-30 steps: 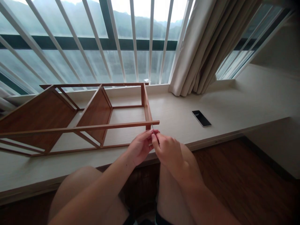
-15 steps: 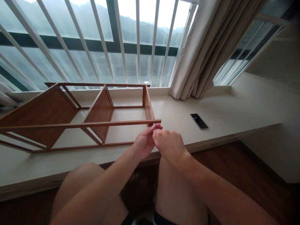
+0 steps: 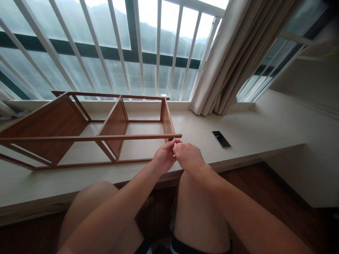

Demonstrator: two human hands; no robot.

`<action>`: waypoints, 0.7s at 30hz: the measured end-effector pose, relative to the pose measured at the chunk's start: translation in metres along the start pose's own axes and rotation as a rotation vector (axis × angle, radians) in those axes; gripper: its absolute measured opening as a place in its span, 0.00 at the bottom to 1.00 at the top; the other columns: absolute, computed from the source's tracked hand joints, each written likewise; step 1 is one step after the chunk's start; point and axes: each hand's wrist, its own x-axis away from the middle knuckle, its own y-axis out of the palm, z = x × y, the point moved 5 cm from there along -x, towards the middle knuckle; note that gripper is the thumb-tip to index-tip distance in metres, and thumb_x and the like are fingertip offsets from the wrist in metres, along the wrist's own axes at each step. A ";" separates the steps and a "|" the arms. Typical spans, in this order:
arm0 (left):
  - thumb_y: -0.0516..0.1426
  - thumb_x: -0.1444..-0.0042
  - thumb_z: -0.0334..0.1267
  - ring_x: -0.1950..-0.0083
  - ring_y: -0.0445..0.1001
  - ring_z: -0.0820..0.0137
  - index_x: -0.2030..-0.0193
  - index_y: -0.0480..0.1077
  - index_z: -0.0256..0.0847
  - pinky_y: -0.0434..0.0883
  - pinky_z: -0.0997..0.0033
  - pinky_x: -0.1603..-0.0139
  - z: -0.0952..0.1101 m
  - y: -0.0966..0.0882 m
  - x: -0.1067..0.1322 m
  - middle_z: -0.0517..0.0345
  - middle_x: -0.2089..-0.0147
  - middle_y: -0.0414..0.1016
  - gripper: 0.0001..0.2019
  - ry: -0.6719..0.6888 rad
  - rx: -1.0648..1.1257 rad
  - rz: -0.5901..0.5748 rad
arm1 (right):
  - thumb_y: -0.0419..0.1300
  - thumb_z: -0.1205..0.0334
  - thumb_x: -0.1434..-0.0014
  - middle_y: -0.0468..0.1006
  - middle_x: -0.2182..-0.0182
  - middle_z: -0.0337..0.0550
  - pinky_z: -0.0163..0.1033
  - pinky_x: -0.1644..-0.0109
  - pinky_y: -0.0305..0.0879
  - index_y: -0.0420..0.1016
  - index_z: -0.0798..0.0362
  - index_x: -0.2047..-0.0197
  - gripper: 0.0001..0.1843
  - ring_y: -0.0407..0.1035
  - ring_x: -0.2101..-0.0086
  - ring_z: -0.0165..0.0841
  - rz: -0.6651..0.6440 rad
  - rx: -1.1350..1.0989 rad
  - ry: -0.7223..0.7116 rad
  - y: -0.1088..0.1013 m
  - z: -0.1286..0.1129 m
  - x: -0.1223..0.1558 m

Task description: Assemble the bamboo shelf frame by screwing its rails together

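By the ledge (image 3: 196, 128), left hand (image 3: 163, 157) and right hand (image 3: 189, 154) obscure something slim (image 3: 175, 140).

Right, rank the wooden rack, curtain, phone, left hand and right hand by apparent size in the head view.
1. Wooden rack, by overall outline
2. Curtain
3. Left hand and right hand: too alike to rank
4. Phone

Watching remotely, I see the left hand (image 3: 164, 157) just below frame centre, half-curled; right hand (image 3: 188, 155) meets it, back up, fingers pinched. Left forearm (image 3: 116, 206) slants from lower left, right forearm (image 3: 238, 204) from lower right.
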 end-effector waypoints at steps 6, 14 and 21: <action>0.64 0.49 0.37 0.69 0.73 0.76 0.64 0.76 0.37 0.67 0.77 0.68 0.005 -0.002 0.001 0.60 0.68 0.76 0.07 0.019 -0.057 0.066 | 0.44 0.59 0.33 0.77 0.76 0.48 0.36 0.67 0.59 0.73 0.56 0.75 0.24 0.70 0.73 0.33 0.093 -0.526 0.023 0.017 0.008 -0.004; 0.66 0.52 0.39 0.78 0.70 0.75 0.63 0.76 0.35 0.60 0.78 0.80 0.016 0.001 0.005 0.60 0.76 0.73 0.11 0.054 -0.208 0.068 | 0.50 0.48 0.37 0.52 0.88 0.29 0.33 0.82 0.41 0.52 0.49 0.83 0.26 0.45 0.86 0.23 0.134 -1.551 0.139 0.053 -0.001 -0.003; 0.64 0.49 0.38 0.80 0.70 0.75 0.63 0.76 0.34 0.63 0.78 0.80 0.018 0.003 0.005 0.60 0.79 0.72 0.09 0.033 -0.220 0.099 | 0.53 0.48 0.38 0.50 0.89 0.28 0.31 0.83 0.36 0.53 0.50 0.83 0.26 0.41 0.87 0.21 0.153 -1.882 0.244 0.064 -0.011 -0.002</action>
